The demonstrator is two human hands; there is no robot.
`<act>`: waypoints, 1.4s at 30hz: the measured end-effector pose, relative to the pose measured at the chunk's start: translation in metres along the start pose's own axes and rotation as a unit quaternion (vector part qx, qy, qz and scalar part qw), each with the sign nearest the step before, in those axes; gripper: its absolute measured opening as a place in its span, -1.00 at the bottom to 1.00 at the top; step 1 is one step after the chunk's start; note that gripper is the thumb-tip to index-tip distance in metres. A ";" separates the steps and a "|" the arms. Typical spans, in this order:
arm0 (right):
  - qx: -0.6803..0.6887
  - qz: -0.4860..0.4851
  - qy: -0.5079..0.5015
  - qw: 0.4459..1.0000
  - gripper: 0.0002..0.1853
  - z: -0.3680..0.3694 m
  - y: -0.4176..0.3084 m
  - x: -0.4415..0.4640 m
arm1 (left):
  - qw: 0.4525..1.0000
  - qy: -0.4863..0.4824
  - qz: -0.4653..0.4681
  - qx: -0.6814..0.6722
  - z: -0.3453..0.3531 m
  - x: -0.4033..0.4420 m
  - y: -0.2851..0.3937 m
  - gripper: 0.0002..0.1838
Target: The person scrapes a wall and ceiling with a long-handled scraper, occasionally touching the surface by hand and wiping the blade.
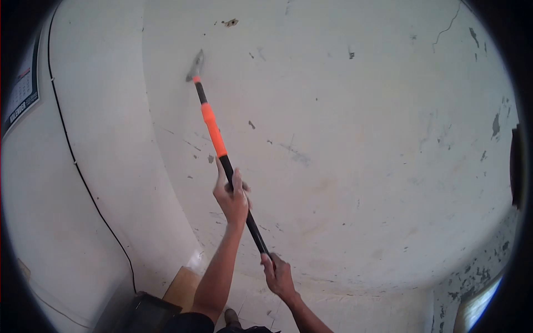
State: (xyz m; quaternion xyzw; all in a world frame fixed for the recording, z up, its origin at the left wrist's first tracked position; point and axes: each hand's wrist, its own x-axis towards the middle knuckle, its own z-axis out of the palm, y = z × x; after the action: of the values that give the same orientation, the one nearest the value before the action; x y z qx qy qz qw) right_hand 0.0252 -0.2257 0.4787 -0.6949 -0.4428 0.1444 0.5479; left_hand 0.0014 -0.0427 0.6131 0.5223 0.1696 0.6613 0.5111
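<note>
A long black pole (255,230) with an orange sleeve (214,130) slants up and to the left across the view. At its top is a narrow grey head (195,66), which lies at or close to the wall; it is too blurred to tell its exact kind. My left hand (233,197) is closed round the middle of the pole, just below the orange part, with some fingers pointing upward. Lower down, my right hand (278,277) wraps round the bottom end of the pole. The off-white wall (333,133) behind has chips, scuffs and a small hole (230,23).
A black cable (91,195) runs down the left wall beside a calendar (23,94). Low at the left stand a dark box-like object (147,313) and a light wooden surface (184,288). At right are a dark object (516,166) and a bright opening (482,302).
</note>
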 end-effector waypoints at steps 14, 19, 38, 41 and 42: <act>0.029 0.063 0.018 0.997 -0.37 -0.055 0.031 -0.126 | 0.980 -0.172 -0.092 -0.038 0.031 -0.143 -0.006 -0.15; -0.003 0.019 0.029 0.999 -0.57 -0.066 -0.027 -0.042 | 0.992 -0.117 -0.042 -0.034 0.057 -0.052 0.037 -0.17; -0.066 -0.044 0.023 0.997 -0.63 -0.012 -0.040 -0.013 | 0.998 -0.046 -0.003 -0.036 0.006 -0.006 0.023 -0.19; -0.005 -0.040 -0.025 0.999 -0.62 0.000 -0.070 -0.003 | 0.999 -0.052 -0.007 -0.011 -0.007 0.017 0.051 -0.20; 0.033 -0.028 -0.083 0.996 -0.62 0.002 -0.056 -0.008 | 0.997 -0.067 -0.026 -0.018 -0.016 0.018 0.050 -0.21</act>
State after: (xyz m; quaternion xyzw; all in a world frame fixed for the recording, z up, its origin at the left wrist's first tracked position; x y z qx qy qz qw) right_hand -0.0068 -0.2301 0.5257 -0.6495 -0.5005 0.2009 0.5360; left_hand -0.0363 -0.0435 0.6540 0.5516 0.1365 0.6145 0.5473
